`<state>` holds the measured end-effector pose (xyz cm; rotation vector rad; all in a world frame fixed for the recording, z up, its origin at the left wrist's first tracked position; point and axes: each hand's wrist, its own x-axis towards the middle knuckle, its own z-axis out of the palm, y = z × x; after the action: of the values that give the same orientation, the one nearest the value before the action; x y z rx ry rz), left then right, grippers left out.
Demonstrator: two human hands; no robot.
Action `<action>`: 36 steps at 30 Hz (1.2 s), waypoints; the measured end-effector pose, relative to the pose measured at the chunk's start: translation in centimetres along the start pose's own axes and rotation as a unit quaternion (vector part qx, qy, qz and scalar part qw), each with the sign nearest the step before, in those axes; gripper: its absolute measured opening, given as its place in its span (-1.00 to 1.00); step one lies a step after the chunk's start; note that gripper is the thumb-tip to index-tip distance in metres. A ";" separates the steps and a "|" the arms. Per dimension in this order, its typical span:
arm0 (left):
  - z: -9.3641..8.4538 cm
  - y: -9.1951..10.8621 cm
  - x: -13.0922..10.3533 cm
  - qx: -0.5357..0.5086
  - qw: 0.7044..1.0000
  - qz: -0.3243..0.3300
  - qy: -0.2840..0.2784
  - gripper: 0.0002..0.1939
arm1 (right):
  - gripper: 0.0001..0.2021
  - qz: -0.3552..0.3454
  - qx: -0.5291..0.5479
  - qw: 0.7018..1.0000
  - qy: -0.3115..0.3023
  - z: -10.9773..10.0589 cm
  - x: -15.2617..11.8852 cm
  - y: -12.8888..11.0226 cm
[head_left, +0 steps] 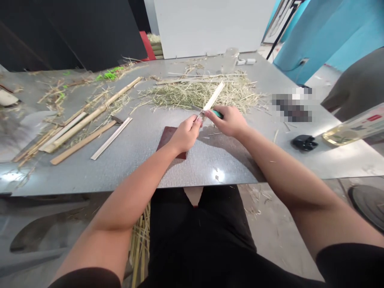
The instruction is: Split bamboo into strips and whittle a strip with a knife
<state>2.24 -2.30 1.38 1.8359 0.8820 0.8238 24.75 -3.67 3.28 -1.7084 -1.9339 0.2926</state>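
Note:
My left hand [188,131] is closed around the near end of a pale split bamboo strip [215,95], which slants up and away to the right. My right hand [229,120] grips the green handle of a knife [217,114]. The knife's blade crosses the strip just ahead of my left fingers; whether it cuts in is too small to tell. Beneath my left hand lies a dark red flat block [167,136], partly hidden by the hand and forearm. A heap of thin bamboo shavings [180,95] spreads behind both hands.
To the left lie bamboo poles [99,110], a wooden-handled hammer [85,142] and another pale strip [111,138]. A black crumpled object [304,142] and a clear bottle of yellowish liquid [351,128] are at the right. A transparent cup [231,59] stands at the back.

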 end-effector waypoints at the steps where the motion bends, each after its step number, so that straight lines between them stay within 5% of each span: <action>1: 0.0 0.0 0.0 0.001 1.000 0.006 0.001 -0.51 | -0.23 0.001 -0.004 1.000 0.003 -0.1 0.0 0.1; 12: -0.1 -0.3 0.0 0.045 0.999 0.000 -0.024 -0.53 | -0.22 0.042 -0.022 0.999 0.026 -0.7 1.1 2.5; 24: -0.3 -0.2 0.0 0.070 0.997 -0.012 -0.018 -0.56 | -0.16 0.007 0.012 0.998 -0.060 -0.3 0.1 0.4; 36: -0.1 -0.7 0.1 0.053 0.998 -0.012 -0.010 -0.55 | -0.19 0.004 0.010 0.998 -0.060 -0.4 0.0 0.1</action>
<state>2.06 -1.95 0.75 1.9177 0.9497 0.7553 25.02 -3.69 3.58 -1.7208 -2.0017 0.4246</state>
